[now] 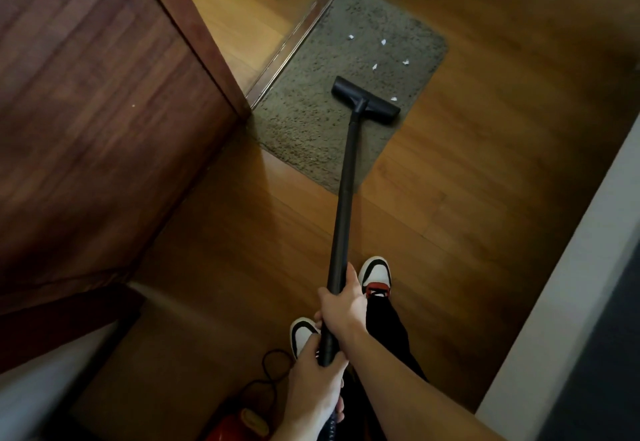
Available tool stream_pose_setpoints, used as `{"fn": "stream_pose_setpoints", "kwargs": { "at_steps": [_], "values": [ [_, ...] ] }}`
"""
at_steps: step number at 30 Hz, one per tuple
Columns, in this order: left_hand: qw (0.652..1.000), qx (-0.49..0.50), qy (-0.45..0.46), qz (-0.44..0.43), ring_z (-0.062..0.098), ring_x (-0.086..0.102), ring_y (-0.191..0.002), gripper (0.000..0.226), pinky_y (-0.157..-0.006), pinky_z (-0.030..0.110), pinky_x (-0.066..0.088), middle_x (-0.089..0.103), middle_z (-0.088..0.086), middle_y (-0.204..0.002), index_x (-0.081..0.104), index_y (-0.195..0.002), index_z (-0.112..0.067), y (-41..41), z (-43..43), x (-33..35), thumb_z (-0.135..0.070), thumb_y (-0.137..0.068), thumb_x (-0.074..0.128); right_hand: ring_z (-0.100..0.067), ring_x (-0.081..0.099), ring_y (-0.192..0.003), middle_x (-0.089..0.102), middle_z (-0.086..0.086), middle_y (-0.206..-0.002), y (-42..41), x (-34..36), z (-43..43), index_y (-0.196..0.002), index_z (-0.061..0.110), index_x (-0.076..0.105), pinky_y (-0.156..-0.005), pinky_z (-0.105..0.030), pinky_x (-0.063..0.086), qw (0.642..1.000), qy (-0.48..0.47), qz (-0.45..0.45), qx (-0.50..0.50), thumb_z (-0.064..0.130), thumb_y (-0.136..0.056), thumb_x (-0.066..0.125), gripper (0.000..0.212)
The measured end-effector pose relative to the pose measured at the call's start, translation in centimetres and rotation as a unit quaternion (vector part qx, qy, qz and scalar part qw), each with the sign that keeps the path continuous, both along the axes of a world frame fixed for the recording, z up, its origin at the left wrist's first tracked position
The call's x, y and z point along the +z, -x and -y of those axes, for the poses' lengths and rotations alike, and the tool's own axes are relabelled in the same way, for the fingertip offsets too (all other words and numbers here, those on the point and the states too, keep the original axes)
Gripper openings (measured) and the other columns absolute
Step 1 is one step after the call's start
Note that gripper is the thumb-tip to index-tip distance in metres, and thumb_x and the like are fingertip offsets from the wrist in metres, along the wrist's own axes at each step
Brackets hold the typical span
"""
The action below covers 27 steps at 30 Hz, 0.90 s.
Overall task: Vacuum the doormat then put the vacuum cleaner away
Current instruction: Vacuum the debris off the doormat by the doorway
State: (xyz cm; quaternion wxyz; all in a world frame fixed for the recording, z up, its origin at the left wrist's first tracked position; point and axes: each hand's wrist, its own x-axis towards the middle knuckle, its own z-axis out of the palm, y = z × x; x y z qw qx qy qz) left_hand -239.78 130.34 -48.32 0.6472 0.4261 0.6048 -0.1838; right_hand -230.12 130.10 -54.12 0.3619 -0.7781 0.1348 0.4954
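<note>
A grey-brown shaggy doormat (332, 70) lies on the wooden floor beside a door threshold. Several small white scraps (383, 42) are scattered over its far half. The black vacuum nozzle (365, 100) rests on the mat near its right edge, one scrap just beyond its right end. A long black vacuum tube (344, 198) runs from the nozzle back to me. My right hand (343, 305) grips the tube higher up. Just below it, my left hand (317, 378) grips the tube's lower end. The red vacuum body (235, 423) sits on the floor at the bottom, partly hidden.
A dark wooden door (104, 94) stands open on the left, its edge at the mat's corner. A white wall or frame (571, 284) runs along the right. My two feet in white-and-black sneakers (375, 276) stand behind the mat. A black cord (273, 368) loops by the vacuum.
</note>
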Motion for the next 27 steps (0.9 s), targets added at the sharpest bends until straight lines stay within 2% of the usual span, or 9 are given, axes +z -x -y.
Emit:
{"fn": "stream_pose_setpoints", "kwargs": {
  "at_steps": [2, 4, 5, 8, 11, 13, 16, 20, 27],
  "values": [
    [1.000, -0.009, -0.006, 0.005, 0.020, 0.051, -0.040, 0.008, -0.047, 0.031, 0.043, 0.059, 0.000, -0.054, 0.063, -0.094, -0.034, -0.7, 0.2, -0.1, -0.029, -0.090, 0.067, -0.016, 0.064, -0.049, 0.067, -0.012, -0.090, -0.7, -0.3, 0.5, -0.158, 0.035, 0.025, -0.052, -0.035, 0.061, 1.000, 0.004, 0.001, -0.013, 0.012, -0.093, 0.059, 0.077],
    [1.000, -0.018, -0.010, 0.003, 0.018, 0.052, -0.040, 0.024, -0.045, 0.028, 0.043, 0.059, -0.003, -0.052, 0.059, -0.101, -0.045, -1.4, 0.3, -0.4, -0.025, -0.091, 0.065, -0.016, 0.064, -0.049, 0.068, -0.012, -0.089, -1.4, -0.4, 1.0, -0.157, 0.036, 0.025, -0.051, -0.033, 0.060, 1.000, 0.006, -0.004, -0.024, 0.013, -0.093, 0.059, 0.077],
    [1.000, -0.023, -0.008, 0.001, 0.018, 0.051, -0.039, 0.027, -0.044, 0.027, 0.042, 0.058, -0.004, -0.051, 0.059, -0.106, -0.046, -1.8, 0.4, -0.5, -0.024, -0.091, 0.064, -0.016, 0.064, -0.048, 0.068, -0.013, -0.089, -1.9, -0.5, 1.2, -0.157, 0.036, 0.024, -0.051, -0.033, 0.060, 1.000, 0.007, -0.007, -0.026, 0.013, -0.093, 0.059, 0.077],
    [1.000, -0.027, 0.002, -0.002, 0.019, 0.051, -0.039, 0.020, -0.046, 0.031, 0.044, 0.059, 0.000, -0.054, 0.063, -0.108, -0.032, -3.2, 0.6, -0.7, -0.027, -0.089, 0.066, -0.016, 0.064, -0.049, 0.070, -0.016, -0.091, -3.5, -0.7, 1.5, -0.158, 0.037, 0.021, -0.053, -0.036, 0.062, 1.000, 0.006, -0.010, -0.029, 0.014, -0.095, 0.059, 0.077],
    [0.999, -0.034, 0.005, -0.002, 0.021, 0.051, -0.040, 0.011, -0.051, 0.035, 0.046, 0.061, 0.002, -0.057, 0.064, -0.098, -0.031, -4.9, 0.8, -1.1, -0.033, -0.088, 0.068, -0.016, 0.064, -0.048, 0.071, -0.015, -0.084, -5.3, -0.7, 1.7, -0.160, 0.035, 0.017, -0.051, -0.033, 0.060, 1.000, 0.005, -0.014, -0.026, 0.014, -0.096, 0.058, 0.078],
    [1.000, -0.020, 0.006, -0.006, 0.023, 0.049, -0.039, 0.006, -0.048, 0.033, 0.044, 0.059, 0.002, -0.055, 0.064, -0.094, -0.035, -6.3, 0.8, -1.2, -0.031, -0.090, 0.067, -0.016, 0.063, -0.048, 0.071, -0.015, -0.081, -6.7, -0.7, 1.6, -0.160, 0.035, 0.014, -0.050, -0.032, 0.059, 0.999, 0.004, -0.021, -0.029, 0.014, -0.097, 0.059, 0.080],
    [1.000, -0.016, 0.004, -0.006, 0.024, 0.048, -0.037, 0.013, -0.043, 0.030, 0.043, 0.060, 0.001, -0.055, 0.063, -0.092, -0.043, -8.3, 0.8, -1.3, -0.030, -0.091, 0.066, -0.017, 0.063, -0.048, 0.071, -0.016, -0.083, -8.7, -0.6, 1.4, -0.160, 0.035, 0.012, -0.050, -0.033, 0.060, 0.999, 0.000, -0.026, -0.033, 0.014, -0.098, 0.058, 0.080],
    [0.999, -0.036, -0.021, -0.007, 0.020, 0.047, -0.034, 0.004, -0.041, 0.029, 0.043, 0.054, -0.005, -0.046, 0.062, -0.089, -0.021, -10.9, 0.5, -1.5, -0.018, -0.092, 0.063, -0.017, 0.062, -0.051, 0.069, -0.012, -0.084, -11.4, -0.4, 0.9, -0.160, 0.033, 0.013, -0.053, -0.036, 0.061, 0.999, -0.004, -0.029, -0.037, 0.012, -0.098, 0.058, 0.079],
    [1.000, -0.027, 0.006, 0.005, 0.019, 0.047, -0.038, 0.003, -0.043, 0.030, 0.046, 0.056, 0.005, -0.058, 0.064, -0.097, -0.021, -15.6, -0.5, -2.0, -0.023, -0.095, 0.064, -0.016, 0.063, -0.050, 0.069, -0.009, -0.074, -16.2, -0.9, -0.2, -0.160, 0.032, 0.016, -0.053, -0.036, 0.061, 0.999, 0.002, -0.018, -0.033, 0.015, -0.098, 0.058, 0.076]
  ]
}}
